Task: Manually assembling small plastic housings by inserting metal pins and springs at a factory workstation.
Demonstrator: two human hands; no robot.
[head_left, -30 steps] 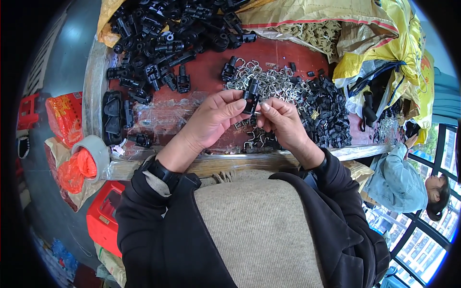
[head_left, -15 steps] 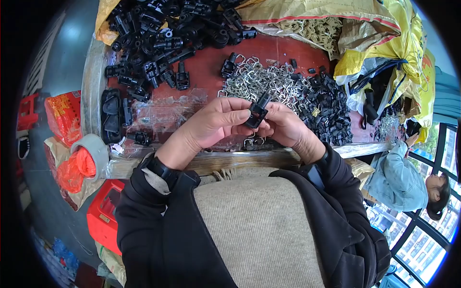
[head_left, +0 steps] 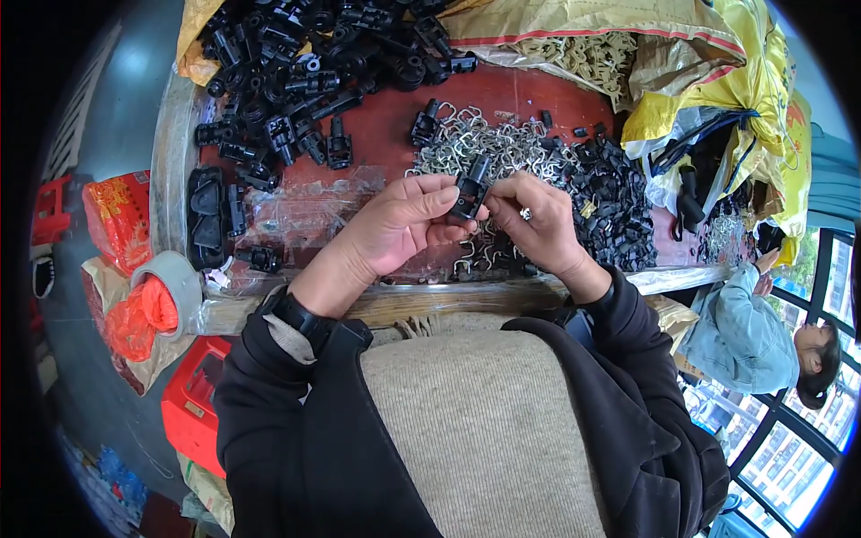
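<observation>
Over the near side of the red tabletop (head_left: 377, 117), my left hand (head_left: 399, 224) grips a black plastic fitting (head_left: 473, 184) between thumb and fingers. Its tubular end points up and away, and its open bracket-like end faces me. My right hand (head_left: 543, 224) is closed in a pinch at the fitting's right side; anything small between those fingertips is hidden. Just beyond the hands lies a heap of bent silvery metal hooks (head_left: 502, 148). A pile of small black plastic pieces (head_left: 619, 202) spreads to the right of it.
Many black fittings (head_left: 296, 76) are heaped at the back left. A sack of beige parts (head_left: 587, 58) lies at the back, with yellow bags (head_left: 753, 117) at right. A tape roll (head_left: 179, 287) hangs at the left edge. Another person (head_left: 744, 327) is at far right.
The fitting has tipped more upright and shifted slightly left in my left hand. My right hand has turned, its fingers pulled back to a pinch at the fitting's side.
</observation>
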